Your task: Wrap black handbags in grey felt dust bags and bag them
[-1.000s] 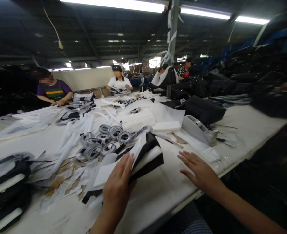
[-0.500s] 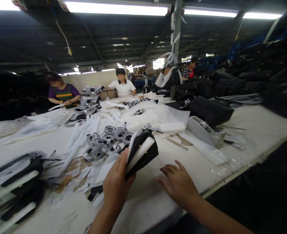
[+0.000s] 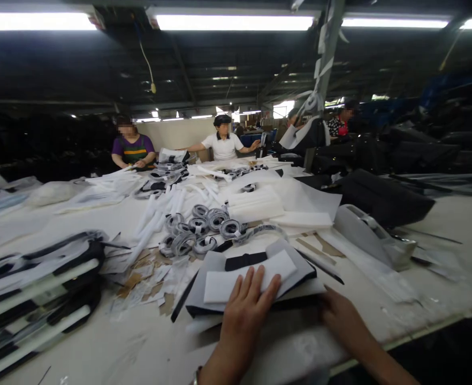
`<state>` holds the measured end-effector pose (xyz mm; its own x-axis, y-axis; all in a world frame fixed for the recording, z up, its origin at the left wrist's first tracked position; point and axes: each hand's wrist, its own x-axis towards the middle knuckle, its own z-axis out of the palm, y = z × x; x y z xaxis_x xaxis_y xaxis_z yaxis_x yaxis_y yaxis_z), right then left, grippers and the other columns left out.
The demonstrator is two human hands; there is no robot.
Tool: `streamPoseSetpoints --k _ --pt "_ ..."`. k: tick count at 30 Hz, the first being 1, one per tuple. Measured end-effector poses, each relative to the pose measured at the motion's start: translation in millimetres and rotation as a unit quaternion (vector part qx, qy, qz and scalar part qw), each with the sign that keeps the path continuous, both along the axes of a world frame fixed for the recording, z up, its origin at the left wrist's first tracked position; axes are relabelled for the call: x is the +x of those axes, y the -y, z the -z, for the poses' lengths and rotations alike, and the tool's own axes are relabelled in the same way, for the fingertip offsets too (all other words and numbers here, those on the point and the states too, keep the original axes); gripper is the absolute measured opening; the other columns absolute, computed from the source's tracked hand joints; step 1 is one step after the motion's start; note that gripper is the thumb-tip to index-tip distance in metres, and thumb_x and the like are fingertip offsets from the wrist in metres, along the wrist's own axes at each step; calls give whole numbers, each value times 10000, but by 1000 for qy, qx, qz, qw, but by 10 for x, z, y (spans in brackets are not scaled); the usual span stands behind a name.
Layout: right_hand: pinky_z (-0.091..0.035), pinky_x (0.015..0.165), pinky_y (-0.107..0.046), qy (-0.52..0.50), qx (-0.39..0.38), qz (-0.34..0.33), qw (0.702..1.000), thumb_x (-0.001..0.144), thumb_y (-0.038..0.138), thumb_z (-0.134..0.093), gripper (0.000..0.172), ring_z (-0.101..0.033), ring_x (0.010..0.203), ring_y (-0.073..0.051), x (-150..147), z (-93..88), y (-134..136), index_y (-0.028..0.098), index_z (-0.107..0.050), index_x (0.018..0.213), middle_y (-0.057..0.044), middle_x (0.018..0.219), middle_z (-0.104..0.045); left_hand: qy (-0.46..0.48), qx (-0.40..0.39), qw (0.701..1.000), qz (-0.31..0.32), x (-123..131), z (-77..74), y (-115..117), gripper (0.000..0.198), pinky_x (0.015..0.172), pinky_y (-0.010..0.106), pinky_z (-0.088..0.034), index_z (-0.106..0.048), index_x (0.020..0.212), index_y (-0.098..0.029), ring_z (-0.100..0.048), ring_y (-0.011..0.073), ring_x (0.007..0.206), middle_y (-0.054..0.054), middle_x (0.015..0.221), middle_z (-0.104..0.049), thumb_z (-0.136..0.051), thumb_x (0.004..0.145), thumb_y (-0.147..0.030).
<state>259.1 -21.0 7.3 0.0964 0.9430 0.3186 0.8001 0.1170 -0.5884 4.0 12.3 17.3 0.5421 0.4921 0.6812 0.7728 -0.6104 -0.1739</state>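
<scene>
My left hand point(image 3: 246, 310) lies flat with its fingers stretched out on a white foam sheet point(image 3: 226, 283) that rests on a grey and black flat piece point(image 3: 296, 267) on the white table point(image 3: 119, 342). My right hand point(image 3: 340, 318) is at the piece's lower right edge; its fingers are tucked under that edge and hidden. Just beyond the piece lie several grey tape rolls point(image 3: 199, 230).
A stack of black-and-white pieces point(image 3: 35, 299) lies at the left. Cardboard scraps point(image 3: 147, 278), white foam strips point(image 3: 155, 214), folded white sheets point(image 3: 256, 203) and a grey tape dispenser point(image 3: 372, 235) cover the table. Black bags point(image 3: 380, 198) sit right. Three people point(image 3: 223, 141) work at the far end.
The folded black piece that my left hand held up now lies flat on the table under that hand. My right hand has moved to its right edge. The camera has turned left.
</scene>
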Motion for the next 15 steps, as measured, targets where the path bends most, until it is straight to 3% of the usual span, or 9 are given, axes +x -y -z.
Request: streamPoseSetpoints --k 2,4,7,9,11,12,15 --pt "-586 809 -378 29 54 45 997 890 314 -445 301 -713 983 -263 243 -125 109 251 -737 924 -39 1075 -752 7 29 999 13 67 91 4 466 1016 399 -546 -382 1501 -354 -577 242 1285 22 1420 -581 -346 1050 -242" --pt "-564 873 -385 62 130 85 986 894 348 -456 277 -687 1067 -270 363 -355 143 270 -712 966 -30 1138 -734 18 48 999 16 126 164 9 448 1003 405 -551 -410 1484 -367 -603 248 1253 24 1374 -620 -371 1048 -271" --pt "-537 916 -357 89 173 46 980 942 367 -473 292 -655 1130 -256 231 -746 -97 260 -667 1133 -52 1219 -697 15 40 999 8 155 200 27 445 986 408 -557 -423 1477 -368 -620 252 1230 31 1360 -630 -397 1042 -275" --pt "-537 899 -327 96 112 -49 988 973 349 -455 301 -683 1051 -226 2 -912 -463 237 -667 1156 -66 1206 -702 25 41 999 2 142 202 63 444 986 412 -551 -428 1473 -373 -620 255 1229 32 1359 -631 -412 1039 -283" --pt "-528 893 -294 140 -16 -124 982 987 325 -464 289 -690 1009 -201 -258 -954 -911 210 -682 1137 -67 1170 -716 50 46 998 -4 134 227 125 433 1012 411 -528 -443 1463 -381 -611 254 1241 30 1364 -627 -433 1035 -315" --pt "-514 912 -285 185 -95 -146 967 994 313 -474 271 -680 1030 -194 -383 -931 -1133 209 -685 1129 -61 1157 -720 66 54 996 -5 141 254 164 425 1035 407 -510 -461 1452 -383 -609 250 1245 28 1359 -631 -447 1031 -335" --pt "-530 865 -330 232 -187 -145 944 927 364 -646 219 -695 935 -233 -690 -740 -1654 158 -722 920 -99 954 -741 147 110 983 -15 214 387 271 375 1116 395 -433 -553 1380 -394 -630 222 1216 13 1271 -688 -508 1009 -361"
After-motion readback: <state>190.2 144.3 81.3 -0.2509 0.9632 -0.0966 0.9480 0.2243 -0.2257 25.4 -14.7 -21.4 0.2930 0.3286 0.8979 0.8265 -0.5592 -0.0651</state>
